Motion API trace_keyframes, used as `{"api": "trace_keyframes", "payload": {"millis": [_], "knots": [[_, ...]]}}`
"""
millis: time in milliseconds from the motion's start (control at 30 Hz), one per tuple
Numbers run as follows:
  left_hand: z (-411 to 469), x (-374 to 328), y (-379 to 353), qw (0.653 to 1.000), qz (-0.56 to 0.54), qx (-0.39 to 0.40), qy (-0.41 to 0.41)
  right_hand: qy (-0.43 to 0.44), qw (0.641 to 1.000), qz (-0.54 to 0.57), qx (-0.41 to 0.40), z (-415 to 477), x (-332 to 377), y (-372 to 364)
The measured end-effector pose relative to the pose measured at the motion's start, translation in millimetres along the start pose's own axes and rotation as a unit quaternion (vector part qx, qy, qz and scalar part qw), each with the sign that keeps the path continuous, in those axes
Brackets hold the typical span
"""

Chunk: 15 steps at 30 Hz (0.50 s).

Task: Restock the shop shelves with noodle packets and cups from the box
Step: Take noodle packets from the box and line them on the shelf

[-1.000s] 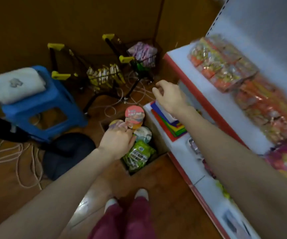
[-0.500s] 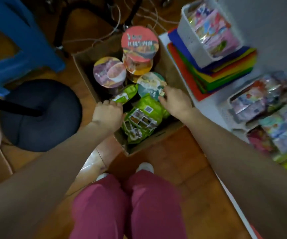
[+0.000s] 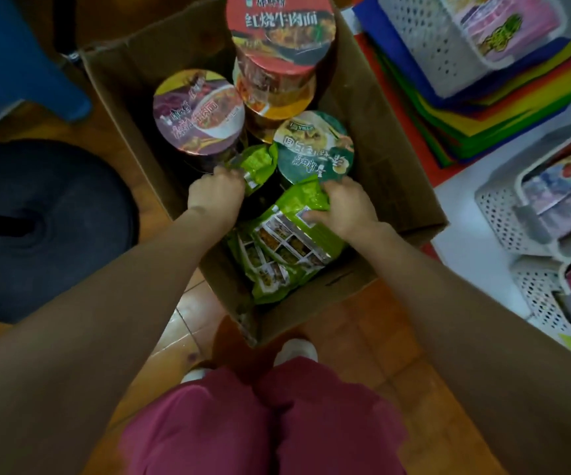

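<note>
Head view: inside the open brown cardboard box (image 3: 385, 138), the left hand (image 3: 214, 194) pinches an upright green foil noodle packet (image 3: 257, 163) near centre, the right hand (image 3: 345, 208) clamps the top of a flat green packet stack (image 3: 286, 250) at 5 o'clock, with round-lidded noodle cups (image 3: 198, 112) at 12 o'clock.

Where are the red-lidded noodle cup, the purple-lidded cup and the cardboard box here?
red-lidded noodle cup (image 3: 279, 27), head view, middle of its lid
purple-lidded cup (image 3: 198, 111), head view, middle of its lid
cardboard box (image 3: 380, 149), head view, bare inner right wall
</note>
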<state>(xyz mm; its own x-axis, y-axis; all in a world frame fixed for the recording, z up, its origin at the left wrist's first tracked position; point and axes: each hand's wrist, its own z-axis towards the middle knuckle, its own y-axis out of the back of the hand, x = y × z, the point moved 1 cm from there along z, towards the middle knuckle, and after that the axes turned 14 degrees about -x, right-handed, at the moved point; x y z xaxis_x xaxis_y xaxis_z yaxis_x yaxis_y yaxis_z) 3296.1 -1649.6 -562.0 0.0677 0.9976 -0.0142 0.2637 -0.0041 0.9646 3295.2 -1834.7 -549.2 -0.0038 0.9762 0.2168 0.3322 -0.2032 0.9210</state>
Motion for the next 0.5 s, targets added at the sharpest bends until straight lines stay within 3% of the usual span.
{"api": "trace_keyframes", "payload": {"millis": [200,500], "knots": [[-23.1,9.0,44.7,0.995,-0.086,-0.045,0.022,-0.05,0.992,0.112,0.021,-33.8,-0.8,25.6],[-101.8,7.8,205.6,0.961,-0.219,-0.168,-0.002,-0.086,0.98,0.147,-0.102,-80.5,27.5,167.4]]}}
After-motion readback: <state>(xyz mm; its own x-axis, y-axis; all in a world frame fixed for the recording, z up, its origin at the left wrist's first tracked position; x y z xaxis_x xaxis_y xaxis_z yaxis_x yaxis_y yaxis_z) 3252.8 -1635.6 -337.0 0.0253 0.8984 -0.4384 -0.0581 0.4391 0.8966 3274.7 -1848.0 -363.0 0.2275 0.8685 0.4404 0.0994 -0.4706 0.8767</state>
